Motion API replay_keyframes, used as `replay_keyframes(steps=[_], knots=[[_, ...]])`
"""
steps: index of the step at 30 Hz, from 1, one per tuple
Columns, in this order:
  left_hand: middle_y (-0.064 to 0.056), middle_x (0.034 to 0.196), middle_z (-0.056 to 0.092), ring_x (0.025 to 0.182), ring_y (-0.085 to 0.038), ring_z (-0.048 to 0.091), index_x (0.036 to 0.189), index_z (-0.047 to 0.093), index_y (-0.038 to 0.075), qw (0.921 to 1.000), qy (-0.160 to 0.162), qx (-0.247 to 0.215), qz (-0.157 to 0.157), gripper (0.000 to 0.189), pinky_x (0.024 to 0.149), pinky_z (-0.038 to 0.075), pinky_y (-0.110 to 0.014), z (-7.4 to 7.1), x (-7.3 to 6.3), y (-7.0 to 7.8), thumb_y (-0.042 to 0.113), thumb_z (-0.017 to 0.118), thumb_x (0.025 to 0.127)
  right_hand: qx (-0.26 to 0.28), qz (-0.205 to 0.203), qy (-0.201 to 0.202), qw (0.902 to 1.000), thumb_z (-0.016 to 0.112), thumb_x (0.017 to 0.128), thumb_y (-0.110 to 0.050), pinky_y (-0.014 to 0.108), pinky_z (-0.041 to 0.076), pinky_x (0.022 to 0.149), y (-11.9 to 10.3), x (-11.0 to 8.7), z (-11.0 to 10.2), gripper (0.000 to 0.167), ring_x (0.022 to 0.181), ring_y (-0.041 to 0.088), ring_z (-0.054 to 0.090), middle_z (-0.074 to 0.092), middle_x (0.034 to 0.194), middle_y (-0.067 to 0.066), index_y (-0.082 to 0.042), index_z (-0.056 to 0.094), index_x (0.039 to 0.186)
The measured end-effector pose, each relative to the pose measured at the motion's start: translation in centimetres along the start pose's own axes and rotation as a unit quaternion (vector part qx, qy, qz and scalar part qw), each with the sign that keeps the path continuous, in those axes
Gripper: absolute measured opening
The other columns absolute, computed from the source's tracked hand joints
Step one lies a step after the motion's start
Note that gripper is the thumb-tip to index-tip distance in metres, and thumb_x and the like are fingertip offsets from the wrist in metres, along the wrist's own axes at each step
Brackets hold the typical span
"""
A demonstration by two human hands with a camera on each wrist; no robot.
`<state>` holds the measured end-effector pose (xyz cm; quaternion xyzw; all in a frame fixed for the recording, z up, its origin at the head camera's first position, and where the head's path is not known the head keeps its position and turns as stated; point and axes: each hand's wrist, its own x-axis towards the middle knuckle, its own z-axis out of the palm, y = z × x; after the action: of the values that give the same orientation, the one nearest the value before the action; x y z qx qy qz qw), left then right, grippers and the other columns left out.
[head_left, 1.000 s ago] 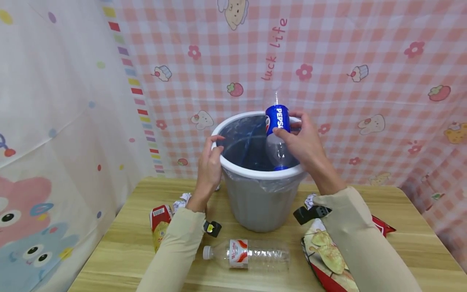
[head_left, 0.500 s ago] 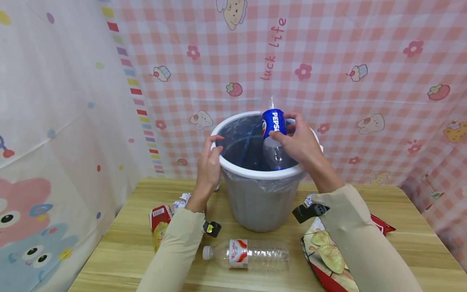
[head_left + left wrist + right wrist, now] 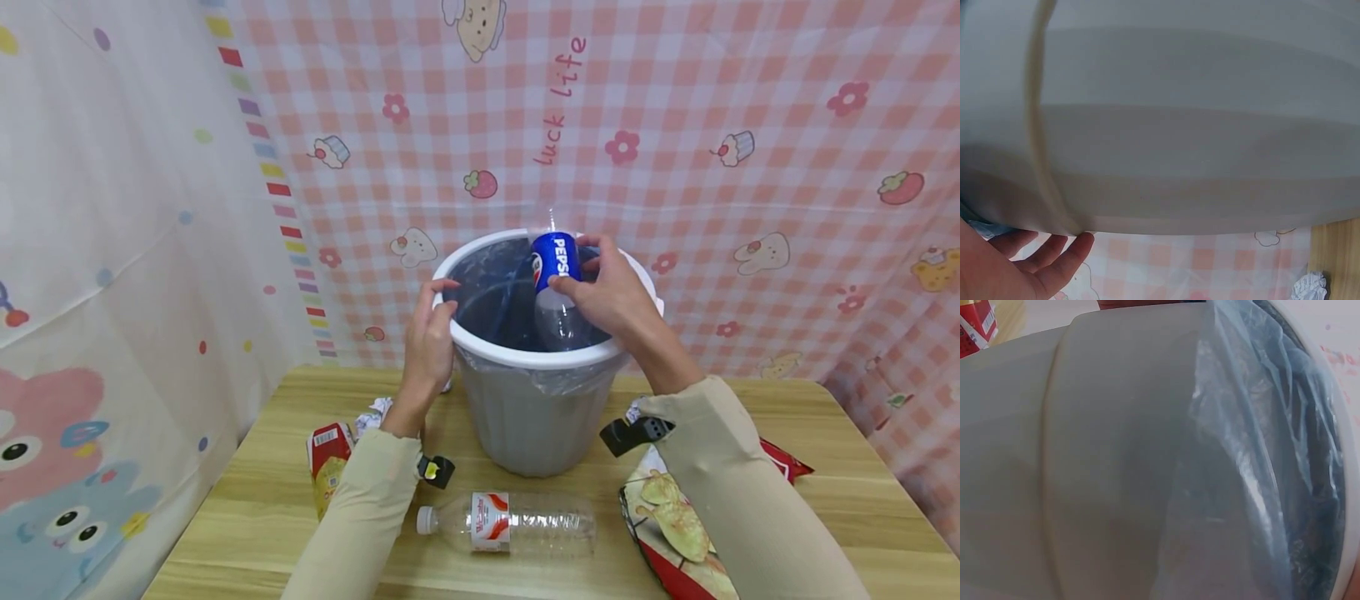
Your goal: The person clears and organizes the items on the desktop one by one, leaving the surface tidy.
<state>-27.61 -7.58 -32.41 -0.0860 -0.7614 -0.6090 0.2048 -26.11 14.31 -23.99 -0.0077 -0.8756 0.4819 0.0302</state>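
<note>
A grey trash can (image 3: 536,425) with a white rim stands on the table, lined with a clear plastic bag (image 3: 1229,450). My left hand (image 3: 429,346) grips the rim on its left side; in the left wrist view its fingertips (image 3: 1075,253) lie along the can's outer wall. Between thumb and fingers, my right hand (image 3: 617,292) holds a clear Pepsi bottle (image 3: 557,262) with a blue label over the can's opening. The bottle's lower end is inside, hidden behind the front rim. In the right wrist view the can and bag fill most of the frame.
A clear water bottle (image 3: 517,523) lies on its side in front of the can. A red-and-yellow snack box (image 3: 330,458) and crumpled paper (image 3: 371,417) are at left. At right, a chip bag (image 3: 675,521) is partly under my sleeve. A patterned cloth (image 3: 675,83) hangs behind.
My right hand has moved slightly left and down, taking the Pepsi bottle deeper into the trash can; its blue cap has passed from sight behind the rim. The left hand stays on the rim.
</note>
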Motion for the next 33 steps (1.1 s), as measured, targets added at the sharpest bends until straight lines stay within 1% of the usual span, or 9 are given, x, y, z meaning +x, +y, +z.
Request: replay_keyframes(steps=[4, 7, 9, 13, 15, 20, 24, 28, 33], knots=[[-0.010, 0.141, 0.052, 0.116, -0.026, 0.050, 0.124, 0.056, 0.012, 1.0000, 0.003, -0.001, 0.004, 0.032, 0.099, 0.039, -0.041, 0.04, -0.05, 0.06, 0.020, 0.040, 0.097, -0.017, -0.004, -0.002, 0.9998, 0.065, 0.095, -0.031, 0.059, 0.044, 0.101, 0.03, 0.06, -0.04, 0.070, 0.127, 0.041, 0.047, 0.041, 0.147, 0.019, -0.020, 0.027, 0.153], [-0.010, 0.137, 0.053, 0.106, -0.028, 0.052, 0.125, 0.055, 0.012, 1.0000, 0.001, -0.001, 0.003, 0.033, 0.093, 0.040, -0.039, 0.02, -0.11, 0.10, 0.021, 0.039, 0.097, -0.030, -0.010, -0.005, 0.9995, 0.064, 0.096, -0.030, 0.060, 0.043, 0.101, 0.06, 0.06, -0.08, 0.067, 0.126, 0.041, 0.047, 0.041, 0.147, 0.018, -0.020, 0.028, 0.152], [-0.011, 0.136, 0.053, 0.102, -0.027, 0.052, 0.125, 0.055, 0.013, 1.0000, 0.000, 0.001, 0.002, 0.033, 0.090, 0.040, -0.039, 0.00, -0.12, 0.09, 0.022, 0.039, 0.097, -0.036, -0.017, -0.006, 0.9992, 0.063, 0.096, -0.030, 0.060, 0.042, 0.102, 0.11, 0.05, -0.13, 0.067, 0.126, 0.041, 0.047, 0.042, 0.146, 0.018, -0.020, 0.029, 0.152], [-0.010, 0.138, 0.053, 0.110, -0.026, 0.052, 0.124, 0.055, 0.013, 1.0000, 0.001, 0.004, 0.002, 0.033, 0.095, 0.041, -0.040, 0.02, -0.07, -0.03, 0.022, 0.039, 0.097, -0.038, -0.024, -0.004, 0.9990, 0.064, 0.095, -0.030, 0.058, 0.041, 0.104, 0.17, 0.02, -0.20, 0.067, 0.127, 0.039, 0.047, 0.043, 0.145, 0.018, -0.020, 0.030, 0.152], [-0.011, 0.139, 0.053, 0.116, -0.026, 0.052, 0.124, 0.056, 0.013, 1.0000, 0.003, 0.003, 0.004, 0.032, 0.098, 0.041, -0.042, 0.04, -0.01, -0.10, 0.021, 0.039, 0.097, -0.036, -0.025, -0.004, 0.9990, 0.065, 0.095, -0.030, 0.057, 0.041, 0.104, 0.18, 0.02, -0.23, 0.067, 0.126, 0.038, 0.048, 0.043, 0.145, 0.018, -0.020, 0.030, 0.151], [-0.010, 0.140, 0.053, 0.120, -0.027, 0.052, 0.124, 0.056, 0.013, 1.0000, 0.004, 0.003, 0.005, 0.032, 0.101, 0.041, -0.045, 0.06, 0.01, -0.08, 0.022, 0.040, 0.097, -0.027, -0.023, -0.005, 0.9993, 0.065, 0.095, -0.031, 0.056, 0.042, 0.103, 0.21, -0.01, -0.26, 0.068, 0.125, 0.038, 0.050, 0.043, 0.145, 0.017, -0.021, 0.030, 0.152], [-0.009, 0.142, 0.052, 0.123, -0.027, 0.051, 0.124, 0.056, 0.013, 1.0000, 0.004, 0.004, 0.005, 0.033, 0.103, 0.040, -0.045, 0.03, -0.06, -0.03, 0.022, 0.039, 0.097, -0.010, -0.018, -0.005, 0.9998, 0.065, 0.095, -0.032, 0.053, 0.045, 0.101, 0.17, -0.06, -0.25, 0.068, 0.118, 0.034, 0.057, 0.043, 0.144, 0.017, -0.021, 0.029, 0.152], [-0.010, 0.141, 0.053, 0.119, -0.027, 0.052, 0.124, 0.056, 0.013, 1.0000, 0.007, 0.006, 0.003, 0.033, 0.100, 0.041, -0.044, 0.04, -0.10, 0.04, 0.023, 0.039, 0.097, 0.007, -0.021, 0.000, 0.9998, 0.065, 0.095, -0.031, 0.050, 0.048, 0.099, 0.14, -0.12, -0.28, 0.066, 0.110, 0.030, 0.063, 0.045, 0.142, 0.016, -0.020, 0.031, 0.151], [-0.012, 0.138, 0.054, 0.113, -0.033, 0.054, 0.124, 0.056, 0.013, 1.0000, 0.004, 0.004, 0.001, 0.033, 0.093, 0.044, -0.044, -0.01, -0.12, 0.11, 0.022, 0.039, 0.097, 0.027, -0.041, 0.007, 0.9988, 0.064, 0.096, -0.031, 0.045, 0.051, 0.095, 0.23, -0.30, -0.27, 0.063, 0.104, 0.027, 0.066, 0.051, 0.132, 0.014, -0.018, 0.034, 0.149]])
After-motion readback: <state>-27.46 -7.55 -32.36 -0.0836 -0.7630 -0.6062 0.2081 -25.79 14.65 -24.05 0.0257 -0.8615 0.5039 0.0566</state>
